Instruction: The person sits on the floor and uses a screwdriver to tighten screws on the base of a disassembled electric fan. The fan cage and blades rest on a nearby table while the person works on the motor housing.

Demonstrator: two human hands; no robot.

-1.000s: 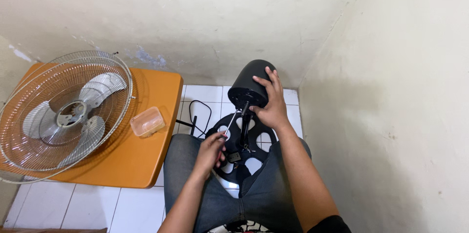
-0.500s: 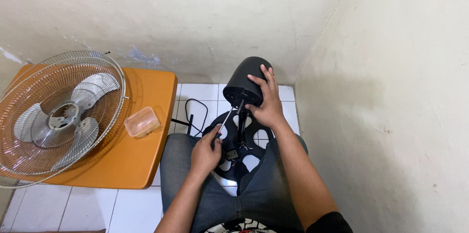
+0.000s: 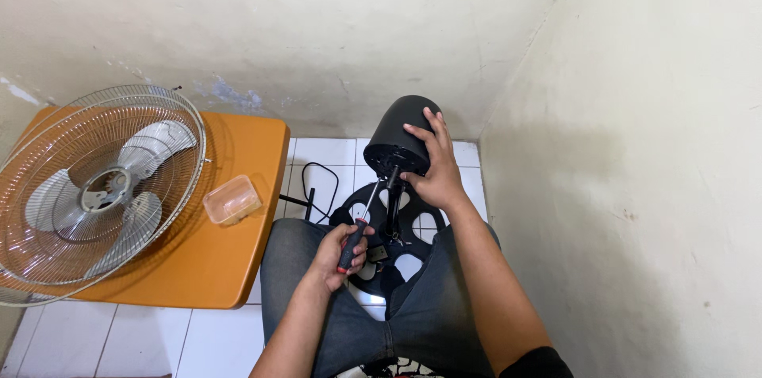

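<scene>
Corner of cream walls over white floor tiles (image 3: 333, 152); orange table (image 3: 206, 259) at left carries a wire fan guard with blades (image 3: 95, 188) and a small clear container (image 3: 232, 200). Right of the table, left hand (image 3: 343, 249) clenches a screwdriver (image 3: 361, 223), tip up toward the black motor housing (image 3: 401, 136). Right hand (image 3: 432, 172) grips that housing, fingers spread, above the black round base (image 3: 393, 227) between the knees.
</scene>
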